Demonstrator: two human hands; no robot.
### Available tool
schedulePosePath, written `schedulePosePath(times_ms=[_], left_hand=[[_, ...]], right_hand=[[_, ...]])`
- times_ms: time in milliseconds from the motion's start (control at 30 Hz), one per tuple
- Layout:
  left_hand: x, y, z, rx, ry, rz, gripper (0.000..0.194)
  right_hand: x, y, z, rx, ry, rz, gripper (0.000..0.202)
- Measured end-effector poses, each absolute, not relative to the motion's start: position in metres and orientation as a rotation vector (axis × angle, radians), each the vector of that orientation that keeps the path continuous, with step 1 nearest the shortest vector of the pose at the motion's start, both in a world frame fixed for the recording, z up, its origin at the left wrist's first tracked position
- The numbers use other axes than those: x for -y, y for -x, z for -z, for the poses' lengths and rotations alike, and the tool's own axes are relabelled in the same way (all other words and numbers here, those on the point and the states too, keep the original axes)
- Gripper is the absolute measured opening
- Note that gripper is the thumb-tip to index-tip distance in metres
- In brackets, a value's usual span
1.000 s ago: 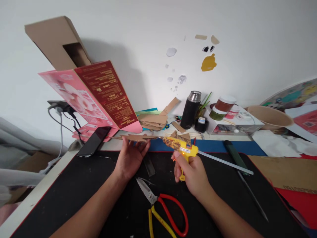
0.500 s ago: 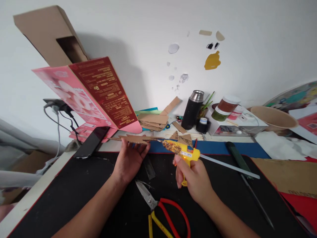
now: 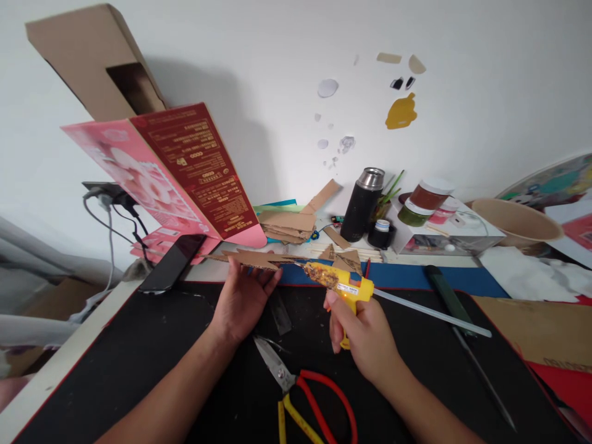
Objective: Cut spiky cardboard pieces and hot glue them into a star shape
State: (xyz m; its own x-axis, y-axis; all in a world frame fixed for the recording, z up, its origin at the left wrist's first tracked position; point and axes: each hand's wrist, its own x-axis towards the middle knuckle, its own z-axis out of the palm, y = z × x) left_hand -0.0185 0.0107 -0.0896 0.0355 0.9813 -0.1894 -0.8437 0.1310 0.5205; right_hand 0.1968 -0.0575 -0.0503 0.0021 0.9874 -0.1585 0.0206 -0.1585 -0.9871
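My left hand [image 3: 243, 296] holds a jagged cut piece of cardboard [image 3: 254, 260] by its near edge, thumb on top and fingers underneath. My right hand [image 3: 363, 330] is wrapped around the handle of a yellow hot glue gun [image 3: 340, 280], whose body is stained brown near the front. Its nozzle points left and meets or nearly meets the right end of the cardboard; exact contact cannot be made out. From the gun's back sticks out a long translucent glue stick [image 3: 430, 312]. Below the hands lie scissors [image 3: 287, 379] with red and yellow handles.
On the black mat [image 3: 161, 357] at right lies a dark green-handled tool with a long blade [image 3: 483, 376]. Behind stand a black thermos [image 3: 363, 206], paint jars [image 3: 428, 196] and stacked cardboard scraps [image 3: 287, 223]. A phone [image 3: 173, 264] and a pink-and-red box [image 3: 185, 172] are at left.
Both hands keep nearly the same position and grip. The view has shifted slightly, and the glue gun nozzle stays by the cardboard's right end.
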Motion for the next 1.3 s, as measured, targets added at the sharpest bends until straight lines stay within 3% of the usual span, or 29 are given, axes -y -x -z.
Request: schedulePosePath(times_ms=[1300], left_hand=[[-0.0111, 0.0185, 0.0896, -0.587, -0.271, -1.439, 0.038]], right_hand=[[0.0562, -0.1995, 0.0515, 1.16, 1.388, -1.273, 0.067]])
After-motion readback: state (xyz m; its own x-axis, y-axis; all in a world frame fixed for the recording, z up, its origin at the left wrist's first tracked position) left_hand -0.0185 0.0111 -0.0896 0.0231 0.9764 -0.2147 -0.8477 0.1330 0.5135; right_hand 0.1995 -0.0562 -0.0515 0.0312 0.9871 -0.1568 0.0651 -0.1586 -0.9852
